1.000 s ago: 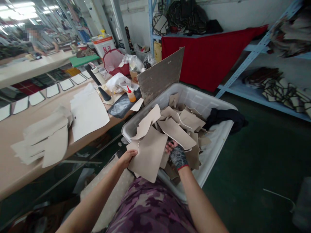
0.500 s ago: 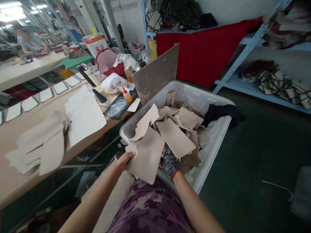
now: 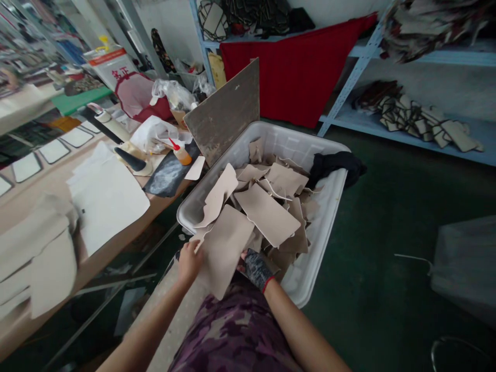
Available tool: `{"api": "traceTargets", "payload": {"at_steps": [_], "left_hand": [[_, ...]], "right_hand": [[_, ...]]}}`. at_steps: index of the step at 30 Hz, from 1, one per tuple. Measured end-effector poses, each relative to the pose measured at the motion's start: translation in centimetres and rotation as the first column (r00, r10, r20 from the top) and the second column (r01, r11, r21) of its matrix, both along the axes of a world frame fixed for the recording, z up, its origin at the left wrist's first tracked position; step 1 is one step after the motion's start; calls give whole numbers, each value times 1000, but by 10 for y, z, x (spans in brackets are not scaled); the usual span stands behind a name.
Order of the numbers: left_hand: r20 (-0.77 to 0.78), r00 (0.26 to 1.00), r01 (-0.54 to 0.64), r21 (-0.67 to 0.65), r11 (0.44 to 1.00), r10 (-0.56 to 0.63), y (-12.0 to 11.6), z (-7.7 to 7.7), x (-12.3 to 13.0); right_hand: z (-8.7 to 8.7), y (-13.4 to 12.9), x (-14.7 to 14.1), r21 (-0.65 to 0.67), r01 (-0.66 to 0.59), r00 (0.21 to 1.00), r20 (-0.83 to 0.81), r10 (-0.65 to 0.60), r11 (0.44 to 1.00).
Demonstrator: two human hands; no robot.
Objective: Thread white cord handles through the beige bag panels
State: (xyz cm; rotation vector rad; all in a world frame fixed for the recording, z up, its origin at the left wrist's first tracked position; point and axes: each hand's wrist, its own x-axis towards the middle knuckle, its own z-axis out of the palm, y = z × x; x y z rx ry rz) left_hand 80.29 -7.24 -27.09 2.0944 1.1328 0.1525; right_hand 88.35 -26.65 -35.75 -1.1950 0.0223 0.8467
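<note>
Bare left hand [image 3: 189,261] and gloved right hand [image 3: 256,268] reach forward, fingers curled.

Dark green floor [image 3: 406,206] all over. Blue metal shelving [image 3: 360,57] sits against the white wall [image 3: 174,20], with a red cloth [image 3: 302,77] hanging just left of it. Further left of the shelving there's a long tan workbench [image 3: 54,181].
</note>
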Motion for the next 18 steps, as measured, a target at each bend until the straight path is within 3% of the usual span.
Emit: {"api": "traceTargets", "payload": {"at_steps": [2,4,5,10,18], "left_hand": [[-38,965,260,268,928,-260,-22,3,7],[-118,882,471,281,836,-457,-45,3,14],[-147,859,512,253,821,-490,-55,2,18],[-229,848,521,196,830,-478,-75,-1,29],[-222,812,533,-95,841,-539,-52,-10,33]], "right_hand": [[2,4,-4,36,-1,999,-49,3,999],[4,8,-7,66,-5,997,-82,10,998],[5,10,-8,76,-5,996,-87,11,997],[7,13,-8,91,24,998,-56,-19,996],[7,17,-14,70,43,999,-7,-43,997]]}}
